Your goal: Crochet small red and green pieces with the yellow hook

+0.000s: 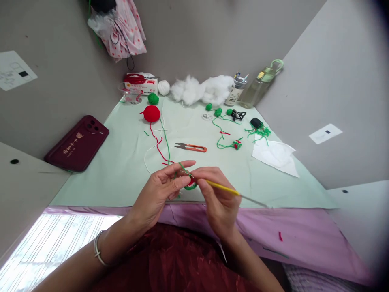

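Between my hands, above the table's near edge, is a small round crochet piece (191,185) in green, red and white. My left hand (165,182) pinches it from the left, with green yarn running over the fingers. My right hand (219,198) grips a crochet hook (223,187) by its yellow handle; the hook's thin tip meets the top of the piece. Fingers hide part of the piece. From it, strands lead back to a red yarn ball (151,114) and toward a green yarn ball (153,98). Thread snips (191,147) lie just beyond my hands.
A dark red phone (77,142) lies at left. White stuffing (202,90), a white yarn ball (164,87), a pen cup (235,92) and a water bottle (259,86) line the back. Small green crochet pieces (218,112) and crumpled white paper (273,157) are at right.
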Demonstrator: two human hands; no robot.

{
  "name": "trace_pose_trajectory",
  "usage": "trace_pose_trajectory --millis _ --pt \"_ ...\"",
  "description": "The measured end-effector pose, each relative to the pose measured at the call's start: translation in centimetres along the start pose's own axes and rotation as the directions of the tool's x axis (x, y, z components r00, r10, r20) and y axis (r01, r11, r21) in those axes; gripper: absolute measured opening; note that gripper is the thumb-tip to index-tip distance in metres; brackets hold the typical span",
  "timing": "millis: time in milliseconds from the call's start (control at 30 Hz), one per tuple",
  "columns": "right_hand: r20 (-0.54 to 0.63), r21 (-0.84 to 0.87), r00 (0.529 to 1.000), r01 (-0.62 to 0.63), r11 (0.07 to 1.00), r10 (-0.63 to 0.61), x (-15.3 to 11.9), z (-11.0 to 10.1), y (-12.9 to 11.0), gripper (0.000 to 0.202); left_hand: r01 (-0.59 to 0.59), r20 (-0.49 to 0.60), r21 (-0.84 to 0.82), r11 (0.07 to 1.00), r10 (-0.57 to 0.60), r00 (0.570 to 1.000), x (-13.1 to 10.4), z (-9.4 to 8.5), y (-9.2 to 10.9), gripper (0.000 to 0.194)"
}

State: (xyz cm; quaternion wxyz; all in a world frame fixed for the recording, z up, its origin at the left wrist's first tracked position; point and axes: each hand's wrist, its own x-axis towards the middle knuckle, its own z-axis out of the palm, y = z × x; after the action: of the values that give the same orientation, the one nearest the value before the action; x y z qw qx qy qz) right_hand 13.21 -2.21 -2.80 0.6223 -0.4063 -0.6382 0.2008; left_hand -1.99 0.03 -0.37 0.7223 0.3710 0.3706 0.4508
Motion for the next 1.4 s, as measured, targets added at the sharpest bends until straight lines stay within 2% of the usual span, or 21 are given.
trace_pose_trajectory --millis 100,167,233,300,400,467,500,533,600,667,700,767,833,933,1033,1133,1233,1400 --pt "0.047 -0.285 0.971 0.239 0.928 -0.235 -0.8 0.2 0.6 0.039 0.036 -0.006 -0.096 0.995 -0.037 0.999 0.2 0.2 -0.4 0.039" --pt "0.056 -0.332 0.949 0.311 0.891 -0.31 -1.1 0.2 0.8 0.044 0.097 0.038 -0.162 0.982 -0.092 0.995 0.3 0.1 -0.5 0.037" --pt "0.017 -0.231 0.972 0.233 0.945 -0.235 -0.9 0.0 0.8 0.04 0.131 0.073 -0.189 0.973 -0.119 0.99 0.5 -0.3 -0.4 0.032" --pt "-0.029 -0.05 0.998 0.053 0.997 -0.054 -0.2 -0.5 0.4 0.028 0.109 0.073 -0.166 0.98 -0.098 0.992 0.5 -0.6 -0.1 0.03" --pt "-0.054 0.233 0.981 -0.169 0.958 0.187 0.9 -1.3 -0.2 0.016 0.036 0.029 -0.051 0.998 -0.034 0.999 0.4 -0.9 0.3 0.028" --pt "-0.031 0.34 0.966 -0.232 0.911 0.258 1.2 -1.4 -0.3 0.017 -0.003 0.012 0.015 1.0 0.003 1.0 0.2 -0.7 0.4 0.029" --pt "-0.02 0.335 0.967 -0.232 0.913 0.253 1.0 -1.3 -0.3 0.017 -0.017 0.009 0.03 0.999 0.016 1.0 0.1 -0.6 0.4 0.031" --pt "-0.02 0.281 0.976 -0.204 0.938 0.218 0.7 -1.1 -0.1 0.017 -0.028 0.007 0.031 0.999 0.028 1.0 0.0 -0.4 0.4 0.034" --pt "-0.017 0.045 0.998 -0.061 0.997 0.062 -0.2 -0.6 0.3 0.022 -0.039 -0.011 0.0 0.999 0.039 0.999 -0.1 -0.1 0.1 0.042" --pt "0.023 -0.224 0.988 0.155 0.962 -0.154 -1.2 0.1 1.0 0.035 -0.033 -0.043 -0.054 0.998 0.031 0.999 -0.1 0.2 -0.3 0.045" --pt "0.028 -0.283 0.966 0.256 0.924 -0.258 -1.6 0.3 1.3 0.039 -0.017 -0.05 -0.085 0.996 0.013 0.999 -0.1 0.3 -0.5 0.046" --pt "0.02 -0.315 0.951 0.299 0.901 -0.309 -1.9 0.7 1.6 0.044 0.043 -0.025 -0.147 0.988 -0.048 0.999 0.0 0.3 -0.7 0.045" --pt "-0.039 -0.234 0.973 0.212 0.949 -0.227 -1.5 0.6 1.5 0.04 0.113 0.032 -0.184 0.976 -0.109 0.994 0.2 0.1 -0.7 0.042" --pt "-0.097 0.02 0.995 -0.022 1.0 0.024 -0.2 -0.1 0.7 0.023 0.146 0.07 -0.171 0.974 -0.136 0.988 0.5 -0.5 -0.2 0.039" --pt "-0.09 0.27 0.978 -0.159 0.95 0.19 1.0 -1.0 0.1 0.017 0.117 0.08 -0.124 0.985 -0.108 0.991 0.5 -1.0 0.3 0.032" --pt "-0.066 0.403 0.956 -0.236 0.884 0.285 1.3 -1.5 -0.1 0.014 0.107 0.107 -0.079 0.991 -0.099 0.989 0.1 -1.1 0.5 0.024" --pt "-0.036 0.404 0.96 -0.241 0.882 0.279 1.1 -1.3 0.1 0.014 0.086 0.115 -0.033 0.996 -0.082 0.99 -0.1 -0.9 0.3 0.029" --pt "0.03 0.215 0.993 -0.12 0.969 0.117 0.6 -0.5 0.3 0.015 0.016 0.122 0.001 1.0 -0.016 0.992 0.1 -0.6 -0.5 0.037"
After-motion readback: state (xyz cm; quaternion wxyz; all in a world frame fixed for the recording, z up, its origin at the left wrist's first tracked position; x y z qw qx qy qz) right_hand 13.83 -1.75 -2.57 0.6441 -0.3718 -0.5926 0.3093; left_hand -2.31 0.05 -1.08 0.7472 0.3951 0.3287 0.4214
